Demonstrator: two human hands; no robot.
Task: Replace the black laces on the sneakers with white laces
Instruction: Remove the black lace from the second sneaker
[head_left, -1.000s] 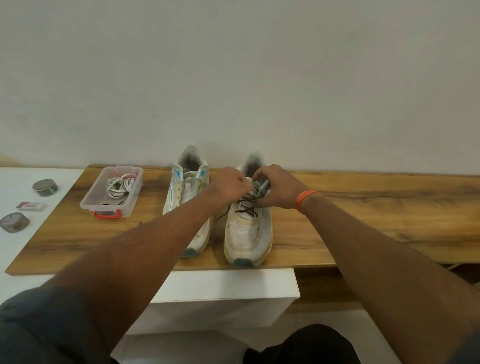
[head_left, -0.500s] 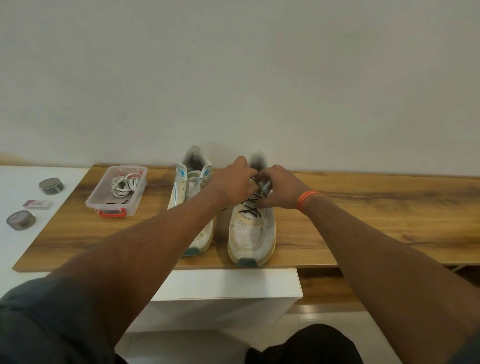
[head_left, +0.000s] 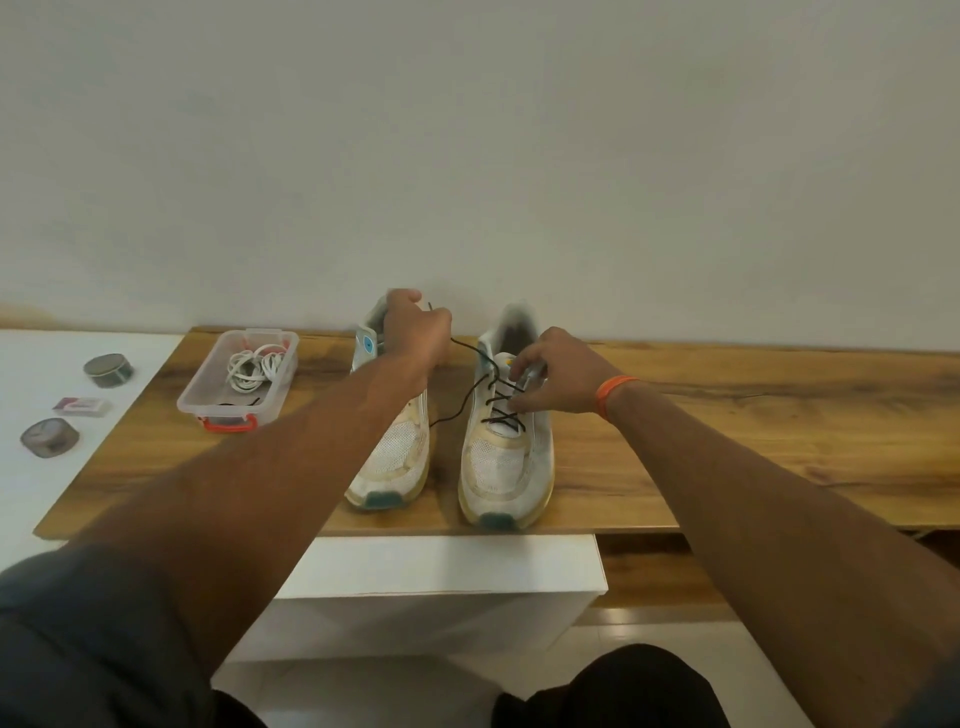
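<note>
Two white sneakers stand side by side on the wooden table (head_left: 727, 441), toes toward me. The right sneaker (head_left: 506, 467) still carries a black lace (head_left: 498, 402) crossed through its eyelets. My left hand (head_left: 415, 338) is raised above the left sneaker (head_left: 392, 462) and pinches a free end of that black lace, drawn out to the left. My right hand (head_left: 556, 376) pinches the lace at the upper eyelets of the right sneaker. The left sneaker shows no lace. White laces (head_left: 254, 366) lie coiled in a clear plastic box (head_left: 208, 400).
The plastic box with an orange clip sits at the table's left end. On the white surface to the left lie two round tins (head_left: 108, 370) (head_left: 50, 438) and a small packet (head_left: 83, 406). A white wall rises right behind the shoes.
My left hand has moved up and to the left, away from the right sneaker, pulling a length of black lace out. My right hand stays at the eyelets.
</note>
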